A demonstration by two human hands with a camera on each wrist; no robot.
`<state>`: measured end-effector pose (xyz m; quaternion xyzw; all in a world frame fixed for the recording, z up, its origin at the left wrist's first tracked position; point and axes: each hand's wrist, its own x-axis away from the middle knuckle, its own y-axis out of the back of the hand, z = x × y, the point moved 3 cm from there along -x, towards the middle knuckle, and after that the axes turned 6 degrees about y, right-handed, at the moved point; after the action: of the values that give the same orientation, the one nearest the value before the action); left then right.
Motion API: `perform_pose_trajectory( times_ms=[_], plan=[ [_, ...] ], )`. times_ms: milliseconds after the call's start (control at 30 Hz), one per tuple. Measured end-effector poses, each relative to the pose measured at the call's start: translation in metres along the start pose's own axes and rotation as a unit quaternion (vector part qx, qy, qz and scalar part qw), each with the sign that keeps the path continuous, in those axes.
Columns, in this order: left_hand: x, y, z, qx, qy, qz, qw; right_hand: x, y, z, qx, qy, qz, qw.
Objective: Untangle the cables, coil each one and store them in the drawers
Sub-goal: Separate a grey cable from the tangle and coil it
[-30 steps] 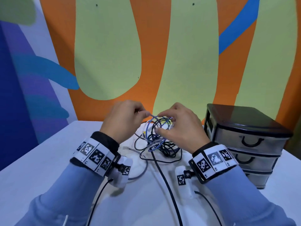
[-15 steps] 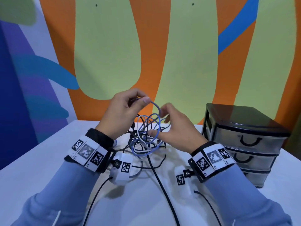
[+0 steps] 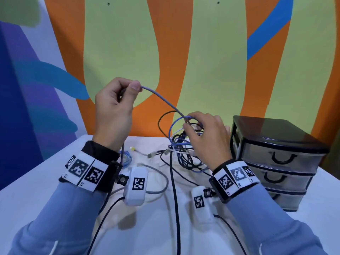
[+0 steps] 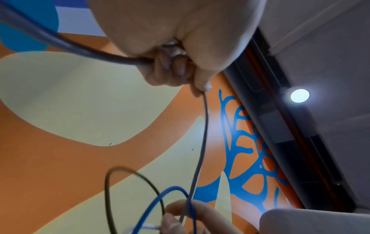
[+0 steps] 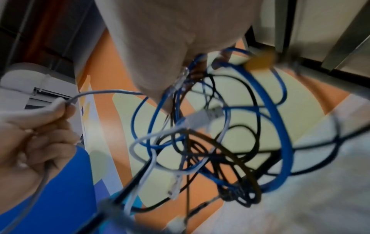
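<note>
Cables lie in one knotted bundle of black, blue and white strands toward the far edge of our white desk, just left of the drawers. Beneath everything, the desk runs from the painted wall to the near edge. On its right side, against the far edge, stands the dark three-drawer unit, each smoky front shut and carrying a black curved handle; we can read no brand or label on it.

Part of the bundle is lifted off the desk by our right hand, whose fingers are curled into the top loops and clamped on them; the right wrist view shows blue, black and white loops and a white plug hanging below the palm. Our left hand is raised well above the desk near its far left part, thumb and forefinger pinched tight on a grey cable that slopes down from it into the tangle at the right hand. The left wrist view shows the same grey cable gripped in the curled fingers.

A loose grey lead curves across the middle of the desk, and a long black lead runs toward the near edge. Both wrists wear bands with black-and-white square code markers; no readable writing appears on them.
</note>
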<state>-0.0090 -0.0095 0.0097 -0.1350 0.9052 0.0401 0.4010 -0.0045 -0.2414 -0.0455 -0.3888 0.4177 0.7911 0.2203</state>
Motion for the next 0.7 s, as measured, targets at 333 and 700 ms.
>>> perform_pose_trajectory(
  times_ms=[333,700],
  plan=[
    [0.016,-0.012,-0.008,-0.311,0.024,0.222,0.924,0.003,-0.008,-0.001,0.058,0.045,0.098,0.992],
    [0.027,-0.036,0.001,-0.362,-0.052,0.292,0.884,0.003,0.005,0.019,-0.037,0.006,0.107,0.994]
  ],
)
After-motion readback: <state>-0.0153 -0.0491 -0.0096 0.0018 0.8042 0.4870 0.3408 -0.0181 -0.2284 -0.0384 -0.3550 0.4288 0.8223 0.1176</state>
